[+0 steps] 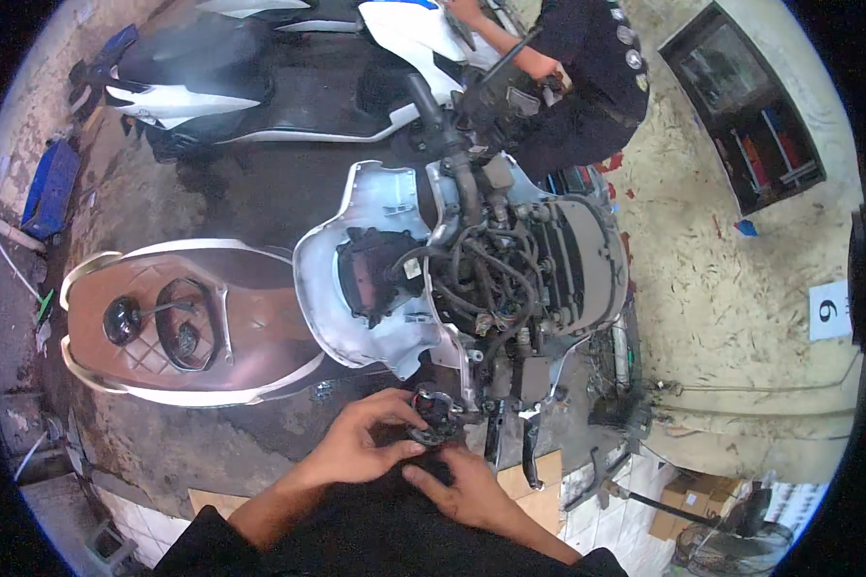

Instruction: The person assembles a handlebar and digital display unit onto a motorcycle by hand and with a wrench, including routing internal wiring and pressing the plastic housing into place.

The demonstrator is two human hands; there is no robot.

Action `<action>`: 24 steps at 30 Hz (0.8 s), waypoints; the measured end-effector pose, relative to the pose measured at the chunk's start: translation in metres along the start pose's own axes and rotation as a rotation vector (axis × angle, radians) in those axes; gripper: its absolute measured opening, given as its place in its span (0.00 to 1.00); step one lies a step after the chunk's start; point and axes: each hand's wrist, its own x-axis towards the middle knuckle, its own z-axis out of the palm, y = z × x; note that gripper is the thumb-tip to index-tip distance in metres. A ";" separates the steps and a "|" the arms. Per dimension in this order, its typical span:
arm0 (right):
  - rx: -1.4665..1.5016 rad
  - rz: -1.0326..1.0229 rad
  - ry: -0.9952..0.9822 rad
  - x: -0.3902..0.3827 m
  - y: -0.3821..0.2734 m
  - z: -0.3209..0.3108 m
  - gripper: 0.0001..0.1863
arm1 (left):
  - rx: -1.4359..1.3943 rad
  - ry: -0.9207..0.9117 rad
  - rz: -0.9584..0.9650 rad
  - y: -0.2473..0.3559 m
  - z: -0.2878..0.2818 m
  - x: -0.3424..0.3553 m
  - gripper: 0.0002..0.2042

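A small black handlebar switch housing [437, 419], open on its hollow side, is at the handlebar end nearest me. My left hand [373, 440] grips it from the left, fingers over its top and thumb beneath. My right hand [471, 489] is closed at its lower side, with some fingertips hidden behind it. Just beyond is a scooter's stripped front, with bundled dark cables [491, 279] and a black brake lever [532, 452]. The pale inner leg shield [356, 337] stands left of the cables.
The scooter's brown seat [260, 284] has a round black mirror [123, 319] on it. Another white scooter [404, 38] stands beyond, with a co-worker's arm [510, 43] at its front. A fan [741, 539] and cardboard boxes [693, 500] are at lower right; a blue bin [50, 188] is far left.
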 end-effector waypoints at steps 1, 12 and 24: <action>-0.003 -0.051 -0.006 -0.005 -0.002 -0.004 0.24 | 0.012 -0.013 -0.055 -0.001 -0.002 0.000 0.13; 0.234 -0.182 0.549 -0.008 0.002 -0.015 0.17 | -0.036 -0.074 -0.132 -0.003 -0.015 0.004 0.13; 0.048 -0.170 0.347 0.002 -0.019 -0.039 0.21 | 0.277 -0.094 0.185 -0.015 -0.030 -0.010 0.13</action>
